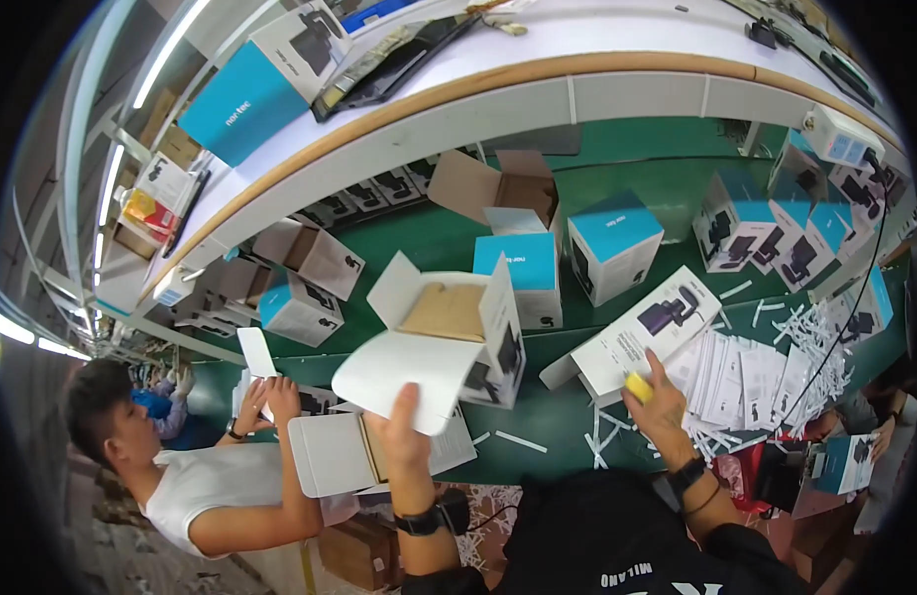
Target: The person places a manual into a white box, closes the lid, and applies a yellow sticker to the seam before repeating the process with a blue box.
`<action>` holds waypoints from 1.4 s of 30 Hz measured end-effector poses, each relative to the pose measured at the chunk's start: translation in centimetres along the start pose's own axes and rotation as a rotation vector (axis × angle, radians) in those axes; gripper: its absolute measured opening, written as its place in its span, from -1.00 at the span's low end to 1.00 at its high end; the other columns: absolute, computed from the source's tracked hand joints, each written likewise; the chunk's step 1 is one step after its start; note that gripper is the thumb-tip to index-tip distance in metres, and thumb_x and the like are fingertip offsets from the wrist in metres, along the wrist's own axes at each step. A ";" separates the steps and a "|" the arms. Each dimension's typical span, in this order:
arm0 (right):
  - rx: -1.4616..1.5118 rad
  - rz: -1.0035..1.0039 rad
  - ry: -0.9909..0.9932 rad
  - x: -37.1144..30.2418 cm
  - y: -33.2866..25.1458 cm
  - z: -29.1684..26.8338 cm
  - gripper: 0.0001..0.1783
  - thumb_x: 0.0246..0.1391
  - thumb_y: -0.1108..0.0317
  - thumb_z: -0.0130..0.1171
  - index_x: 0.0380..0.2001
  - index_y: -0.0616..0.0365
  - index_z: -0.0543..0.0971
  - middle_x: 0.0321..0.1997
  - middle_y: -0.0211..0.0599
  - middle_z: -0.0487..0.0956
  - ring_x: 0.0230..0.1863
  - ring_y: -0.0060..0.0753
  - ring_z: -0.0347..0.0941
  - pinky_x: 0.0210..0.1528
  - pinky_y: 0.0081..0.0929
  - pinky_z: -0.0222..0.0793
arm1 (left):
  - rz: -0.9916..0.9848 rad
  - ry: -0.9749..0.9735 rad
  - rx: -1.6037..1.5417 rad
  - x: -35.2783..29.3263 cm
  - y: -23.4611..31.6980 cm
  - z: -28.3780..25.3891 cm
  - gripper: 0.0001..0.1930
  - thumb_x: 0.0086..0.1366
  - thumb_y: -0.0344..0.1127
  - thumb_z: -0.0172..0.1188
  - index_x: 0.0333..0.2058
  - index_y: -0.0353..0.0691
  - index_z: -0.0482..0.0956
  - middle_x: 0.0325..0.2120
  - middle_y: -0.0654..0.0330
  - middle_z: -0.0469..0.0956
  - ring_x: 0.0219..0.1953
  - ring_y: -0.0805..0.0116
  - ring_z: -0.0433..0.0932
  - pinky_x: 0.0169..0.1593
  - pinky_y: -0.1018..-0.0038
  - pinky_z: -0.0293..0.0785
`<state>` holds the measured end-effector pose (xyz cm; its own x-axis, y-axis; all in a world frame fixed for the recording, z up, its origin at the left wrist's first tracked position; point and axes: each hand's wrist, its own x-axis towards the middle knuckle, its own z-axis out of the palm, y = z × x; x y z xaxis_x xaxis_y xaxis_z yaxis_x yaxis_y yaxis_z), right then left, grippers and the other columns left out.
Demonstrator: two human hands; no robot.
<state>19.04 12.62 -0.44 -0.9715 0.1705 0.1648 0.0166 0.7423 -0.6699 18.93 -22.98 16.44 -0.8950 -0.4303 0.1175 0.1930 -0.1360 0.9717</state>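
My left hand [406, 441] has its thumb on the white lid flap of an opened carton [496, 352], with the fingers behind the flap's edge. A brown cardboard insert [446, 310] shows inside that carton. My right hand [663, 405] rests at the near side of a white printed box [645, 332] lying at a slant. Its index finger is stretched out against the box, apart from the thumb, which has a yellow covering [638, 387]. The other fingers are partly hidden. Left of my left hand lies another opened white box [325, 454].
Blue-topped boxes [614, 248] stand across the green bench [568, 347], beside an open carton [508, 193]. Leaflets [721, 382] and paper strips [805, 347] pile up at the right. A raised white shelf [538, 50] spans the back. A co-worker [226, 486] handles boxes at the left.
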 end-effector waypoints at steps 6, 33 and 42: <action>-0.186 -0.156 0.013 3.6 -0.9 -0.9 -0.39 -0.15 0.39 0.33 0.10 0.05 0.58 -0.30 -0.08 0.59 -0.25 0.08 0.58 -0.16 -0.18 0.54 | -0.187 0.020 0.242 -0.8 -2.8 -4.7 -0.55 0.18 -0.49 0.21 0.06 -0.50 0.48 -0.11 0.05 0.62 -0.11 0.22 0.63 -0.07 0.37 0.54; 0.990 0.184 -0.323 5.1 -14.9 9.1 -0.77 0.29 0.17 0.14 -0.35 0.07 0.54 -0.59 -0.59 0.40 -0.68 -0.70 0.20 -0.65 -0.64 0.08 | 0.115 0.652 -0.658 -10.2 -15.5 -24.5 -0.26 0.52 0.25 -0.28 0.43 -0.18 0.06 0.40 0.09 0.19 0.38 0.10 0.22 0.42 0.15 0.11; 0.748 0.226 -0.426 -3.0 -9.0 12.2 -0.49 0.40 -0.05 -0.02 -0.53 0.07 0.55 -0.66 -0.67 0.33 -0.65 -0.74 0.22 -0.66 -0.56 0.00 | -0.104 0.707 -0.751 -1.4 -26.2 -28.3 -0.22 0.50 0.27 -0.27 0.41 -0.25 0.13 0.37 0.00 0.23 0.34 0.03 0.30 0.39 0.17 0.19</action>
<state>18.90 -2.52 -3.72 -0.9716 -0.1046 -0.2121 0.2048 0.0770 -0.9758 26.47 -44.10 -14.98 -0.5278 -0.7773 -0.3424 0.5463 -0.6193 0.5639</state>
